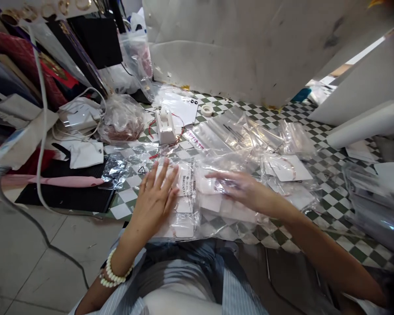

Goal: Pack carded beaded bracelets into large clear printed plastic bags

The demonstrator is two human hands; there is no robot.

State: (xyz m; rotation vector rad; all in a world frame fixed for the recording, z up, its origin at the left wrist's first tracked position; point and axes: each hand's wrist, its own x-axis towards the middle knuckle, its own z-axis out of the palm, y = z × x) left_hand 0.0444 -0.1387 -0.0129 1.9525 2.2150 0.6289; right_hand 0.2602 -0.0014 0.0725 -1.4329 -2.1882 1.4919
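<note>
My left hand (156, 201) lies flat, fingers spread, on a clear plastic bag (191, 183) printed with warning text. White cards (184, 230) show through this bag, near the table's front edge. To the right, my right hand (252, 192) rests over another clear bag (231, 223) that has pale cards (210, 203) in it. Its index finger stretches to the left; the lower fingers are partly lost in the plastic's shine. Beyond my right wrist, a white card with a thin chain (289, 168) lies among more clear bags.
A white tape dispenser (165, 127) stands behind my left hand, near a tape roll (206, 110). Clear bags (230, 129) spread across the checkered tabletop (328, 188). At left lie a power strip (22, 135), cables and a pink-handled tool (68, 181). A pale panel (233, 52) rises behind.
</note>
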